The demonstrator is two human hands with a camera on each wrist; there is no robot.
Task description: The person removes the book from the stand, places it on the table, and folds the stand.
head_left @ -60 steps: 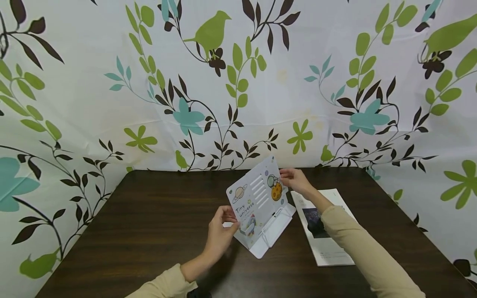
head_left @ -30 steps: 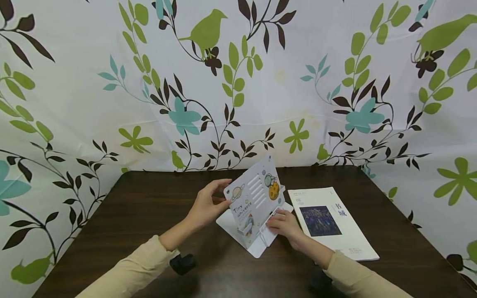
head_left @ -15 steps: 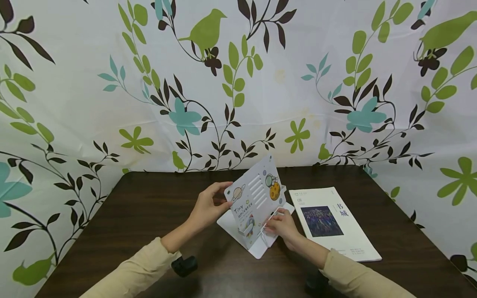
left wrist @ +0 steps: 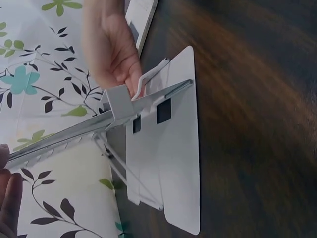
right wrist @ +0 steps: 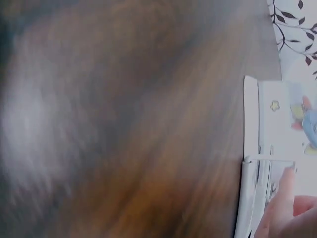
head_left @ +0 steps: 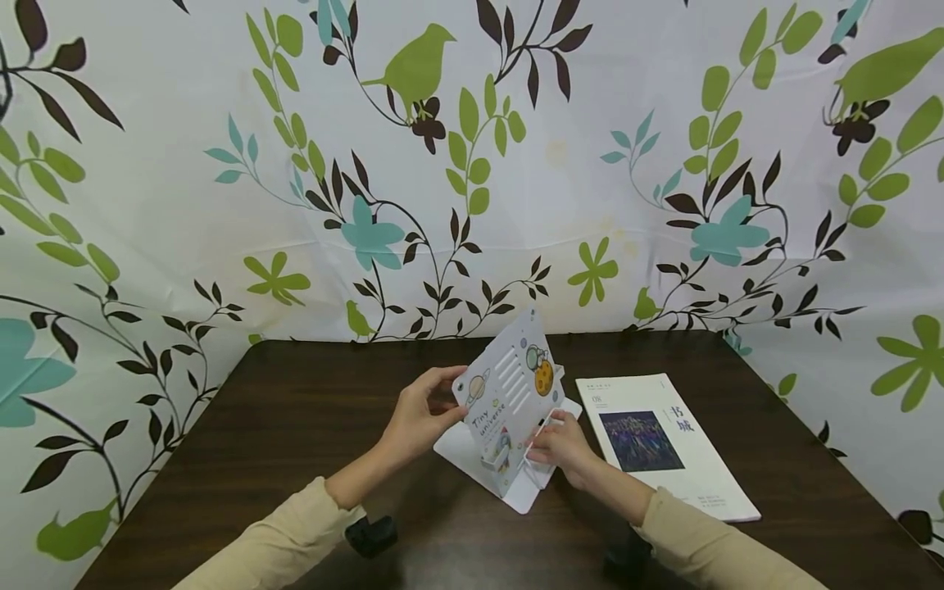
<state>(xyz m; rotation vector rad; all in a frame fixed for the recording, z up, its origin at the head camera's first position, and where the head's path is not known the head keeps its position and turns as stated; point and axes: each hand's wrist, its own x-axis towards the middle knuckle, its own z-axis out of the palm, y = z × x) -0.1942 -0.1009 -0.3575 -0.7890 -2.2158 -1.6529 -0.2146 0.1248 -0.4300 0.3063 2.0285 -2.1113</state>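
Note:
A white folding book stand (head_left: 509, 393) printed with planets and "Tiny universe" sits mid-table, its panel tilted up. My left hand (head_left: 451, 395) pinches the panel's left edge near the Saturn drawing. My right hand (head_left: 544, 438) is at the stand's front lip, fingers curled on a white wire page holder (left wrist: 151, 79). In the left wrist view the stand's base plate (left wrist: 171, 148) lies flat, the rear prop wire shows, and my right hand (left wrist: 132, 88) pinches the wire. The right wrist view is blurred, showing the stand's edge (right wrist: 250, 148) and a fingertip (right wrist: 283, 196).
A white paperback book (head_left: 664, 442) with a dark cover picture lies flat just right of the stand. The dark wooden table (head_left: 295, 426) is backed and flanked by a leaf-and-bird patterned curtain (head_left: 472, 164). Black wrist cameras (head_left: 371, 534) sit under both forearms.
My right hand came down from the panel's top corner to the wire page holder. My left hand shifted up the panel's left edge. The panel now stands slightly steeper.

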